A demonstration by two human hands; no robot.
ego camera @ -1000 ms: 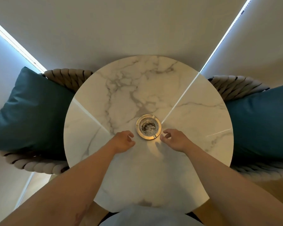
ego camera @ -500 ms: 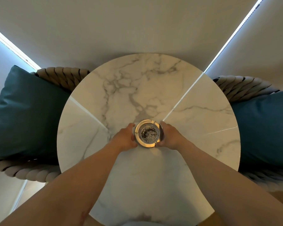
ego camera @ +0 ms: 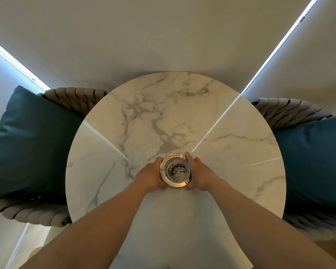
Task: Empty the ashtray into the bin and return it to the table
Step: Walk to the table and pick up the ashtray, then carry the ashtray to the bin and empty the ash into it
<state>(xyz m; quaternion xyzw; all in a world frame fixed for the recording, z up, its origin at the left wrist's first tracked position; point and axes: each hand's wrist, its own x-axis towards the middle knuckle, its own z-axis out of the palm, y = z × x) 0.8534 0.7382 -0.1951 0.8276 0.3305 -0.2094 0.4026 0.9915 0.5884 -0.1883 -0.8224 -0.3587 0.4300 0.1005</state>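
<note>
Metal ashtray [ego camera: 175,170], lower centre of frame on the marble table [ego camera: 231,171], is being clasped by left hand [ego camera: 150,176] and right hand [ego camera: 199,174], fingers curled on opposite rims, likely keeping ash level.

A: What does the round bench [ego camera: 182,113] look like?

B: White marble with grey veins, glossy enough to carry two thin bright reflected lines across its top.

A: And around it?

B: A chair on each side, both with thick braided rope frames, beige on the left [ego camera: 74,98] and greyer on the right [ego camera: 287,111]. Each holds a teal cushion: one at the left [ego camera: 31,144], one at the right [ego camera: 314,160].

A: The walls?

B: Plain pale blinds or panels behind, with narrow strips of daylight at their edges, one at the upper left [ego camera: 17,63] and one at the upper right [ego camera: 279,45].

A: Floor?

B: A sliver of wood-toned floor [ego camera: 334,247] at the lower right.
</note>
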